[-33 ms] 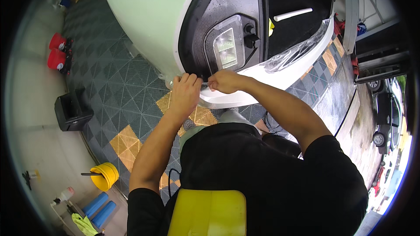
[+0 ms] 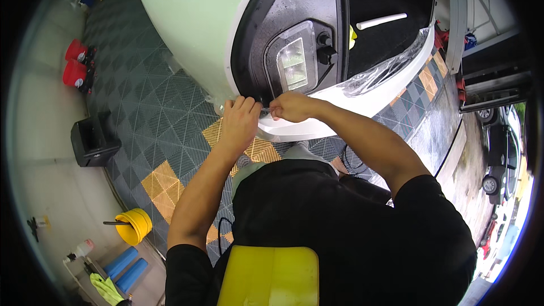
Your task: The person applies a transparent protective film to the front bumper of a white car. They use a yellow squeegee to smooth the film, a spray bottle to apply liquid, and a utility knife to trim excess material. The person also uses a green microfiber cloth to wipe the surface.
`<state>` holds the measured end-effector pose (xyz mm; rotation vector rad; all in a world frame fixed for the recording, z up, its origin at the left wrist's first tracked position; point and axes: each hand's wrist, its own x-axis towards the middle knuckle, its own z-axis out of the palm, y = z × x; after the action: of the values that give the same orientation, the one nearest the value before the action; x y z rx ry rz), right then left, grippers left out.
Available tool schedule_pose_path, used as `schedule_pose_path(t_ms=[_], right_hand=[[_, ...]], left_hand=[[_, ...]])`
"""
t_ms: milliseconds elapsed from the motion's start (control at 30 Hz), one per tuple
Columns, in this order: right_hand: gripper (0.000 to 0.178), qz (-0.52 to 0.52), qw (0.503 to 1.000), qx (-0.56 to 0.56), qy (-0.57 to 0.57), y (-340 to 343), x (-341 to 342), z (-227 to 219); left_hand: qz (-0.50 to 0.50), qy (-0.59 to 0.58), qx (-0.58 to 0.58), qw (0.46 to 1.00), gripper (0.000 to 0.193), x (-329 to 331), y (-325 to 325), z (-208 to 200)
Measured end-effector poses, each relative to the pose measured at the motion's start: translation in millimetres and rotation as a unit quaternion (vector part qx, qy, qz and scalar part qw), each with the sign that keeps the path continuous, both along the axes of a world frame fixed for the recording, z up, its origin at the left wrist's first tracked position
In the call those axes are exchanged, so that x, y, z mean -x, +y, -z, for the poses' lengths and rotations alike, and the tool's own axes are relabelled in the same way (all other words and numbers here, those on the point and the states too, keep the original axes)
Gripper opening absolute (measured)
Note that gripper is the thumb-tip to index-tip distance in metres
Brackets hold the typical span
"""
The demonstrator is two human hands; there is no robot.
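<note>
Both of my hands work at the lower corner of a pale, nearly white car body (image 2: 181,17). My left hand (image 2: 241,118) has its fingers curled together at the corner edge, on clear film that bunches out just left of it. Close beside it, my right hand (image 2: 292,106) is closed in a pinch on the clear film; the fingertips are partly hidden. Above the hands is a light unit (image 2: 294,67) with a clear lens, set in a wet black recess. More clear film (image 2: 379,68) lies wrinkled along the white bumper (image 2: 334,105) to the right.
A white stick-like tube (image 2: 381,21) lies on the black surface, near a yellow item (image 2: 352,37). A yellow pad (image 2: 269,276) is at my front. Along the left wall are red buckets (image 2: 74,72), a black bin (image 2: 93,141) and a yellow bucket (image 2: 135,226). Parked cars (image 2: 501,147) show at right.
The view has shifted very slightly. My hands keep their place and grip at the corner.
</note>
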<state>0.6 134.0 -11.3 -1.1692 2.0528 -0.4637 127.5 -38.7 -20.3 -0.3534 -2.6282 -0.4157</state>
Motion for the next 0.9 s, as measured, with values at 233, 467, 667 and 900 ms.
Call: schedule_pose_path(t_ms=[233, 467, 667, 900], right_hand=[[0.02, -0.02, 0.989, -0.05, 0.138, -15.6, -3.7, -19.3], [0.018, -0.067, 0.973, -0.003, 0.219, 18.7, 18.9, -22.1], [0.014, -0.041, 0.961, 0.063, 0.266, 31.7, 16.0, -3.0], [0.014, -0.065, 0.962, 0.024, 0.264, 55.1, 8.2, -15.2]], left_hand=[[-0.057, 0.008, 0.035, 0.998, 0.013, -1.9, 5.9, -0.8], [-0.127, -0.026, 0.05, 0.99, 0.018, -2.1, 22.9, -8.2], [-0.051, 0.016, 0.145, 0.988, 0.032, 16.8, 44.1, -12.7], [0.1, -0.073, 0.072, 0.99, 0.007, 41.2, 36.5, -5.2]])
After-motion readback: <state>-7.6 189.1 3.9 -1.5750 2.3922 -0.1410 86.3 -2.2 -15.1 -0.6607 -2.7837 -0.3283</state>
